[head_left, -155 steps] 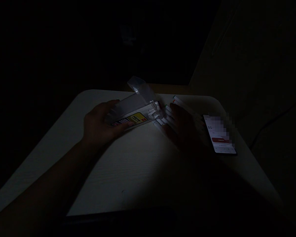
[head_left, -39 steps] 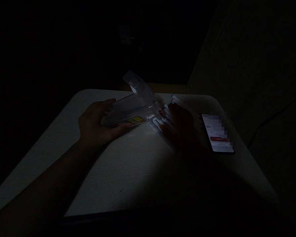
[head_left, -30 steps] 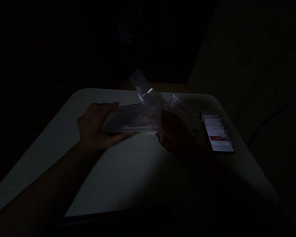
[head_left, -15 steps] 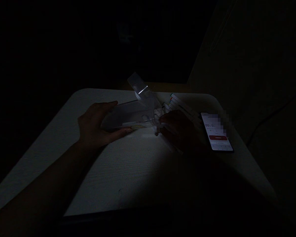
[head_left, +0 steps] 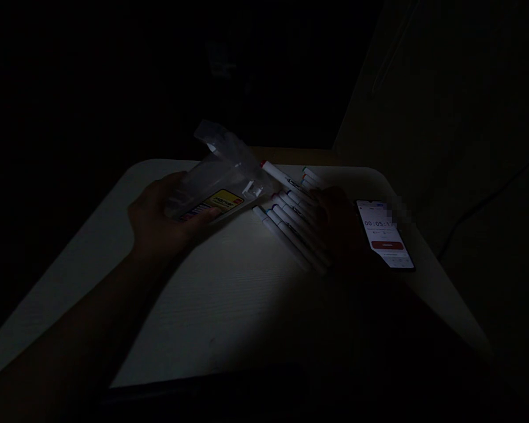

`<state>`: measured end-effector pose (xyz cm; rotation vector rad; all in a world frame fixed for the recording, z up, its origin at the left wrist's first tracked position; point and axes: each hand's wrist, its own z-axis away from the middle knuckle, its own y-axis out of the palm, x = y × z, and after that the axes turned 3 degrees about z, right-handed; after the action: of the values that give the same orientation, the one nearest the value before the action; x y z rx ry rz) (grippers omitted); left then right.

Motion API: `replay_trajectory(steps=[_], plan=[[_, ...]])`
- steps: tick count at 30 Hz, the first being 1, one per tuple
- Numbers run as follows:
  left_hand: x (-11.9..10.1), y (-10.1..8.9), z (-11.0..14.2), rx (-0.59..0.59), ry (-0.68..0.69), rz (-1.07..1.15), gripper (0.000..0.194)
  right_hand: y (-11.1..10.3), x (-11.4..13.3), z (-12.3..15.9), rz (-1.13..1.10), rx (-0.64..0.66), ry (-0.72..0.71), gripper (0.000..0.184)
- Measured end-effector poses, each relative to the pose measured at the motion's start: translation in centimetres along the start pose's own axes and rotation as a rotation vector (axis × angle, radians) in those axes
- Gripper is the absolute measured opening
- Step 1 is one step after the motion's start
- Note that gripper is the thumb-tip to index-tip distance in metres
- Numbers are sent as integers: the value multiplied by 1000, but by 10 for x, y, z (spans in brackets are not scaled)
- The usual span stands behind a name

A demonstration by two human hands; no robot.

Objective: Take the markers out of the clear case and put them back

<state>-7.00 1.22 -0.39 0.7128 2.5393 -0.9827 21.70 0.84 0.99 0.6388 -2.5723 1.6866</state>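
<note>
My left hand (head_left: 165, 214) is closed around a clear plastic package (head_left: 203, 182), thumb along its yellow-and-dark label (head_left: 220, 202). The package is tilted, its open flap (head_left: 214, 135) sticking up at the far side. Deep in shadow, my right hand (head_left: 337, 226) is closed on a white marker with a red cap (head_left: 284, 175), which points toward the package mouth. Beneath and beside that hand, several white markers (head_left: 286, 235) with dark and blue caps lie side by side on the table. The right fingertips are hard to make out.
More markers (head_left: 311, 175) with green, red and blue caps lie behind my right hand. A lit phone (head_left: 385, 235) showing a timer rests at the right of the pale table (head_left: 194, 305). A dark edge (head_left: 194, 382) crosses the front. The room is very dim.
The package has shifted left and turned, bringing its label into view. My right hand has come away from the package mouth to the right, and the red-capped marker now shows in it.
</note>
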Motion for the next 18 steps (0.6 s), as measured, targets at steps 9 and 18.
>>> replay_trajectory(steps=[9,18], plan=[[2,1,0,8,8,26,70,-1,-2,2,129,111,52,39],[-2,-1,0,12,-35,37,71,-5,3,3,219,148,59,38]])
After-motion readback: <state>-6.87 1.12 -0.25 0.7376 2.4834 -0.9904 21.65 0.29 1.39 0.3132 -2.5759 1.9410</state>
